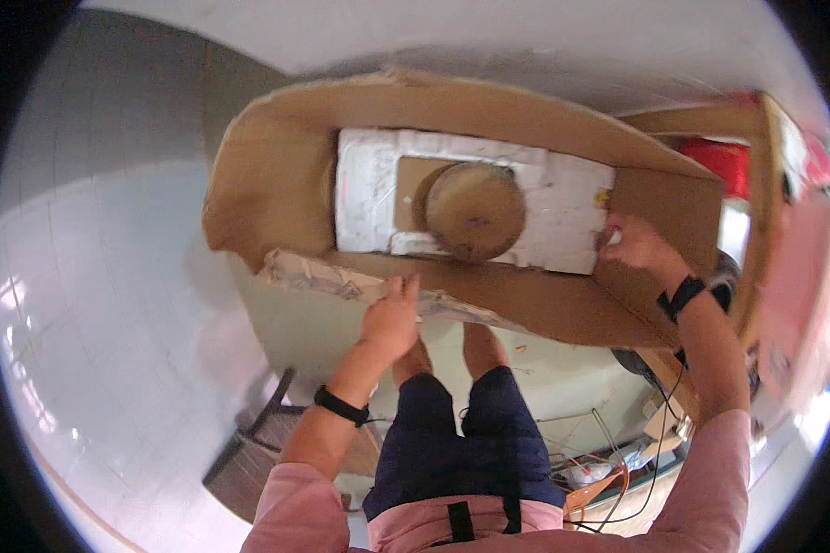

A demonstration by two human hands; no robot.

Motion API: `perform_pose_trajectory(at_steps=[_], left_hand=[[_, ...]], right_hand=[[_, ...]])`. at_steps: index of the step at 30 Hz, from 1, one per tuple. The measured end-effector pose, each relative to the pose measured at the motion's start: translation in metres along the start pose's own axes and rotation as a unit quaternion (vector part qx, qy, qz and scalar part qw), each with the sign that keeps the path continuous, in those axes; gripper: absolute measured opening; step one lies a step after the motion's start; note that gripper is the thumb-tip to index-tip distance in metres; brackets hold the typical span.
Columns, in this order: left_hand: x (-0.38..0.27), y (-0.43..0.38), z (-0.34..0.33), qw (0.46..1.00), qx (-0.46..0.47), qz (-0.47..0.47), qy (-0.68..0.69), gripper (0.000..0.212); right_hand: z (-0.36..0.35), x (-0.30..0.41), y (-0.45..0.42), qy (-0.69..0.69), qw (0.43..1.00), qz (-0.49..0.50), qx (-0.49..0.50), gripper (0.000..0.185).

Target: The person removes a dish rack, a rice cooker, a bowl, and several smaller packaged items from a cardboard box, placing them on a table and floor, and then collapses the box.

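Note:
A large open cardboard box [456,104] stands before me. On its bottom lies a white foam packing insert [567,207] with a rectangular opening. A round brown object [476,211] rests over part of that opening; its exact kind is unclear. My left hand [391,319] grips the torn near edge of the box, fingers over the rim. Inside the box at the right, my right hand [640,243] has its fingers at the right end of the foam insert. A small white spot shows by those fingers, and blur hides whether they grip the foam.
A wooden frame [768,207] stands right of the box, with a red item [719,166] behind it. Cables [657,449] and clutter lie at lower right. A dark-framed piece of furniture [249,442] is at lower left. A pale wall [111,276] rises on the left.

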State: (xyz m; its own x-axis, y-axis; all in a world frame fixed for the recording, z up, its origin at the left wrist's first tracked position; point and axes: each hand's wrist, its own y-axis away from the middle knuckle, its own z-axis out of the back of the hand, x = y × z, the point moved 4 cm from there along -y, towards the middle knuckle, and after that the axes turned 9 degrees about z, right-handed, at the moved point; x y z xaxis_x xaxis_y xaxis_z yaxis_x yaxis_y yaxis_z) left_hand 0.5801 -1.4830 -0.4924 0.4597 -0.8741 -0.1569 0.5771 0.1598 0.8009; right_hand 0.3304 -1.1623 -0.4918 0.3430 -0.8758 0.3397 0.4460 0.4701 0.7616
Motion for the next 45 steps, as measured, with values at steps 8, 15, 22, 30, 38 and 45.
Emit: perform_pose_trajectory(at_steps=[8,15,22,30,38,45], left_hand=[[0.017,0.062,-0.041,0.994,-0.021,0.019,0.102,0.050],[0.030,0.076,-0.055,0.971,-0.106,-0.048,0.208,0.049],[0.057,0.032,-0.010,0.972,-0.194,-0.079,0.109,0.052],[0.146,0.007,0.028,0.959,-0.240,-0.070,0.130,0.038],[0.198,0.038,0.010,0.944,-0.239,-0.134,0.185,0.030],[0.210,0.060,-0.008,0.944,-0.201,-0.177,0.195,0.033]], right_hand=[[-0.111,-0.038,-0.199,0.082,0.992,-0.006,0.090,0.037],[-0.164,0.080,-0.256,0.136,0.951,0.176,0.217,0.033],[-0.131,0.170,-0.282,0.165,0.954,0.118,0.221,0.034],[-0.172,0.238,-0.328,0.269,0.921,0.155,0.234,0.041],[-0.204,0.344,-0.373,0.279,0.898,0.219,0.261,0.036],[-0.271,0.292,-0.393,0.232,0.903,0.211,0.295,0.042]])
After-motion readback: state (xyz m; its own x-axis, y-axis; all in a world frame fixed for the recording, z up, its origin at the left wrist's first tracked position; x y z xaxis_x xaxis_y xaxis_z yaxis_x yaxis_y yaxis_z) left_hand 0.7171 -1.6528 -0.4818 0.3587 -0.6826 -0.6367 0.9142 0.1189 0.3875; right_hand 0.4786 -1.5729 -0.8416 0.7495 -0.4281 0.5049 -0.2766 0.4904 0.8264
